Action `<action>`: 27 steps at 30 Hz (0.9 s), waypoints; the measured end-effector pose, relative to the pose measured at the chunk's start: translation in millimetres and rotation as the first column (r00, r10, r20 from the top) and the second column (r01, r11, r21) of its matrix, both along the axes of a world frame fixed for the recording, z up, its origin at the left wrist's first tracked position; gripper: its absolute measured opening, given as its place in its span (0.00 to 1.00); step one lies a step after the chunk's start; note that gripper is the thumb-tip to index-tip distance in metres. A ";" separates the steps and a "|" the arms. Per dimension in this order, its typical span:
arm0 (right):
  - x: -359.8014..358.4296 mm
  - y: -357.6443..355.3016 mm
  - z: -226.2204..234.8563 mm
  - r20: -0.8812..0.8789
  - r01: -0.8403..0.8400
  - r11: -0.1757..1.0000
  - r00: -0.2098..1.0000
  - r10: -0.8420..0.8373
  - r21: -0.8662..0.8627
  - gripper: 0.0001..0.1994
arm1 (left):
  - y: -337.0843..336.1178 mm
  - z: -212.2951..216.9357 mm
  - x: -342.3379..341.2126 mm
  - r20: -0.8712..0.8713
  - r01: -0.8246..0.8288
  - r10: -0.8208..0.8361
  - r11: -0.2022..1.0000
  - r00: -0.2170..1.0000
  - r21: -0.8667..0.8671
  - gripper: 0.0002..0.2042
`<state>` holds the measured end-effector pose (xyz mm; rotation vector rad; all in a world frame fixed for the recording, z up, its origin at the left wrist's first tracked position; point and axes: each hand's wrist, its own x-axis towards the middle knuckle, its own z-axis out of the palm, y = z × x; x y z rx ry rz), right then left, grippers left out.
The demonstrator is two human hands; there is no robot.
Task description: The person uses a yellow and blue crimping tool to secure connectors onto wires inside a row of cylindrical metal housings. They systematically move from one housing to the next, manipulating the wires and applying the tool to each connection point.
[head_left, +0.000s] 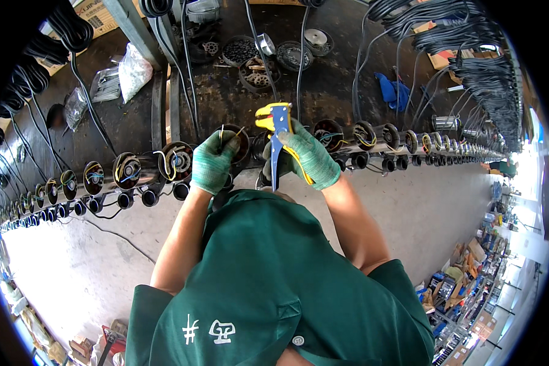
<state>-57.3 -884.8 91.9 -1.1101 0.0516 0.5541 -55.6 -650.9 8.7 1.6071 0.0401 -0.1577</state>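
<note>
Both my hands wear green knit gloves. My right hand is wrapped round the handles of a blue and yellow wire stripper, whose yellow jaws point up and to the left. My left hand pinches thin wires at the mouth of a round metal housing. The stripper's jaws are apart from those wires. Left of my left hand sits another round housing with yellow and white wires curled in it. To the right of my right hand, a further housing shows loose wires.
A long row of similar housings runs along the bench edge both ways. Black cables hang in coils above. On the dark bench stand round trays of small parts, a white plastic bag and a blue cloth. Metal posts rise at left.
</note>
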 end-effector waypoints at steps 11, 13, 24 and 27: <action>-21.1 -30.1 20.1 0.093 0.287 0.958 0.953 -0.288 0.024 0.32 | -1.2 30.8 -2.6 0.079 -0.072 0.069 0.997 0.994 0.035 0.23; -26.0 -48.9 13.2 0.084 0.424 0.905 0.903 -0.421 -0.025 0.30 | -3.1 37.2 -2.3 0.328 -0.216 0.097 0.913 0.939 0.346 0.29; -56.0 -72.1 1.8 0.006 0.494 0.865 0.868 -0.496 0.086 0.27 | -85.5 65.7 27.6 -0.024 0.257 -0.393 0.553 0.919 0.792 0.21; -61.0 -77.3 -6.7 0.016 0.485 0.871 0.873 -0.487 0.072 0.30 | -92.6 59.4 33.9 -0.086 0.296 -0.342 0.630 0.936 0.718 0.16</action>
